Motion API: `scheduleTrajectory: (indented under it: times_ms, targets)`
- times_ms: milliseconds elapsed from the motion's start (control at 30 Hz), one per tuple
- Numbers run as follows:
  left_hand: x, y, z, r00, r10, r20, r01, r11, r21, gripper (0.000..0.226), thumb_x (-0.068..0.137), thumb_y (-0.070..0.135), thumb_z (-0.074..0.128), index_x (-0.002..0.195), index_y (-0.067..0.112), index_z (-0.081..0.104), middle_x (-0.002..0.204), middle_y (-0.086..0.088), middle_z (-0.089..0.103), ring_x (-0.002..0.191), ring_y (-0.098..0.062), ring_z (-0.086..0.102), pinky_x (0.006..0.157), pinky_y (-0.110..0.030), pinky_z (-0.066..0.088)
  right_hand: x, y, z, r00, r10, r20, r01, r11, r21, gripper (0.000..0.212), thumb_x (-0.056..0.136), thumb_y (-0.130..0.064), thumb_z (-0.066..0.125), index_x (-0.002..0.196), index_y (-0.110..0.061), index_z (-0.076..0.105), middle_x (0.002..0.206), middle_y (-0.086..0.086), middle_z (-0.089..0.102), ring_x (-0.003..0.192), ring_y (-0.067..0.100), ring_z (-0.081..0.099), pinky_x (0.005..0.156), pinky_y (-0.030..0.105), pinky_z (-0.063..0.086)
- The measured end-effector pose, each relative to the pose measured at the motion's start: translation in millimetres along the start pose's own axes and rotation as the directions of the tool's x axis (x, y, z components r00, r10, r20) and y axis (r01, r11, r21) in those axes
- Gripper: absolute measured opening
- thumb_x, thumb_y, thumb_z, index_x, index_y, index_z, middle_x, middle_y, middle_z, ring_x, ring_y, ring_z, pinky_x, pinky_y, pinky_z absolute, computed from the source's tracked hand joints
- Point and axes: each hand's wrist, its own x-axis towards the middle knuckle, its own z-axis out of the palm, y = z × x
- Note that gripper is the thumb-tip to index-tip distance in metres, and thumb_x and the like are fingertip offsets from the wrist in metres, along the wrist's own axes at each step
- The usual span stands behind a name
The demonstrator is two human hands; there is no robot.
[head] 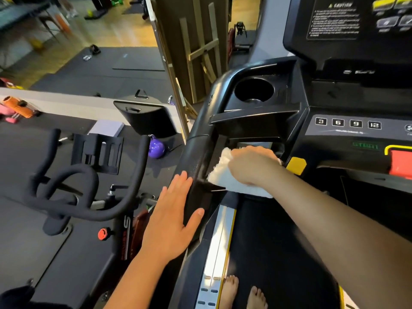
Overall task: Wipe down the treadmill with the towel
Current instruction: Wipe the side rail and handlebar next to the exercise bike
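The white towel (223, 175) is bunched against the treadmill (334, 134), just right of its left handrail (196, 157) and below the cup holder (254, 91). The right hand (252, 166) grips it, curled over the cloth (fingertips hidden). The left hand (174, 219) lies flat on the handrail, fingers straight. An exercise bike (89, 175) stands left of the handrail.

Readable markings on treadmill (245, 128) and bike (127, 221)
At one o'clock, the console label (334, 18) reads "CAUTION", its small print blurred. At three o'clock, buttons (347, 123) read 3, 6, 9, 12, with green "START" below. At eight o'clock, the bike frame bears "S".
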Motion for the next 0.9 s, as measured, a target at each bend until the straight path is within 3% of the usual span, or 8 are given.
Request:
scheduleTrajectory:
  times_ms: [100,200,333,467,567,633,733,900]
  targets:
    - [0.0,-0.5,0.6,1.0,-0.002,0.002,0.002,1.0,0.008,0.069,0.097,0.048,0.049,0.155,0.035,0.014,0.162,0.023,0.001,0.149,0.003,-0.002,0.121,-0.031,0.001,6.4,-13.1,-5.2,0.994,0.021,0.111,-0.027,0.998,0.05,0.035,0.091,-0.018,0.047,0.125,-0.015,0.054,0.117,0.011,0.06,0.098,0.032,0.056,0.081,0.04,0.044]
    - [-0.4,0.2,0.0,1.0,0.004,-0.002,-0.004,1.0,0.019,0.069,0.098,0.048,0.049,0.156,0.032,0.016,0.164,0.019,0.004,0.15,0.0,-0.001,0.122,-0.032,0.002,-28.7,-12.3,11.1,0.986,-0.025,-0.164,0.024,1.0,-0.008,0.043,0.09,-0.021,0.054,0.132,-0.018,0.044,0.122,0.008,0.059,0.108,0.031,0.055,0.09,0.042,0.042]
    - [-0.4,1.0,-1.1,1.0,0.007,0.007,-0.007,1.0,0.0,0.068,0.096,0.051,0.046,0.154,0.035,0.016,0.164,0.017,0.007,0.15,-0.002,0.003,0.122,-0.033,0.004,-51.5,8.5,37.6,0.872,-0.203,-0.446,0.196,0.979,-0.062,0.038,0.092,-0.029,0.055,0.128,-0.021,0.046,0.129,0.002,0.056,0.111,0.027,0.051,0.095,0.042,0.038]
    - [-0.6,1.4,-0.6,1.0,-0.009,0.005,0.009,1.0,0.004,0.069,0.097,0.048,0.05,0.155,0.036,0.015,0.163,0.021,0.004,0.15,-0.001,0.002,0.122,-0.035,0.005,-29.9,-1.8,36.1,0.891,-0.181,-0.415,0.163,0.983,-0.079,0.039,0.092,-0.04,0.052,0.127,-0.025,0.042,0.117,0.003,0.062,0.1,0.03,0.056,0.082,0.043,0.038]
    - [-0.1,3.5,-0.4,1.0,-0.012,0.007,0.012,1.0,0.011,0.07,0.096,0.05,0.047,0.155,0.034,0.014,0.162,0.022,0.001,0.15,0.0,-0.001,0.123,-0.037,0.006,-37.8,-12.8,58.2,0.877,-0.299,-0.376,0.283,0.954,-0.099,0.057,0.077,-0.028,0.073,0.125,-0.03,0.043,0.132,0.004,0.051,0.118,0.035,0.047,0.098,0.052,0.037]
    - [-0.2,4.6,-0.5,1.0,-0.005,0.014,0.004,1.0,0.014,0.07,0.095,0.052,0.043,0.156,0.031,0.015,0.164,0.018,0.002,0.149,0.001,-0.003,0.124,-0.038,0.006,-51.0,-0.7,68.4,0.836,-0.369,-0.406,0.362,0.927,-0.097,0.05,0.073,-0.026,0.078,0.118,-0.031,0.054,0.14,0.002,0.046,0.13,0.034,0.039,0.107,0.054,0.032]
    - [-1.2,5.0,-1.5,1.0,0.001,0.019,-0.002,1.0,0.023,0.07,0.095,0.053,0.04,0.157,0.029,0.015,0.164,0.017,0.002,0.149,0.001,-0.004,0.123,-0.036,0.005,-57.2,25.3,63.3,0.741,-0.381,-0.553,0.385,0.916,-0.115,0.037,0.076,-0.031,0.075,0.111,-0.028,0.063,0.129,0.003,0.058,0.121,0.03,0.052,0.103,0.048,0.036]
    - [-1.1,2.9,-0.6,1.0,0.013,0.021,-0.014,0.998,0.057,0.072,0.097,0.053,0.043,0.157,0.027,0.014,0.165,0.012,0.003,0.151,-0.004,-0.003,0.124,-0.038,0.005,-35.5,6.9,39.5,0.868,-0.231,-0.44,0.173,0.97,-0.169,0.059,0.084,-0.059,0.059,0.13,-0.028,0.038,0.112,0.002,0.061,0.099,0.027,0.056,0.079,0.041,0.041]
